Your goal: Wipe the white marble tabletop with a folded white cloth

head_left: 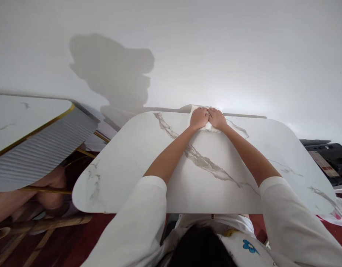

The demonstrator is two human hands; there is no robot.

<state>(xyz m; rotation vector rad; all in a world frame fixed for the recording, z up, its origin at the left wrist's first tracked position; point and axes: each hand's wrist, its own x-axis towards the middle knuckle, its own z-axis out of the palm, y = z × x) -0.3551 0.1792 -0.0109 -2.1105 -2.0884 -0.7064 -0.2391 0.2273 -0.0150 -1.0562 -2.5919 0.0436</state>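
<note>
A white cloth (212, 128) lies folded at the far edge of a white marble-patterned table (137, 159). My left hand (199, 118) presses down on its left half, fingers closed over the fabric. Beside it, touching at the fingertips, my right hand (216, 118) bears on the right half in the same way. Both arms stretch straight forward across the tabletop. Parts of the cloth are covered by the hands.
A pale wall (243, 55) rises just behind the table. To the left stands a second marble table (26, 115) with gold trim and a ribbed side, and a person's bare leg (51, 185) shows below it. A black appliance (330, 159) is at the right.
</note>
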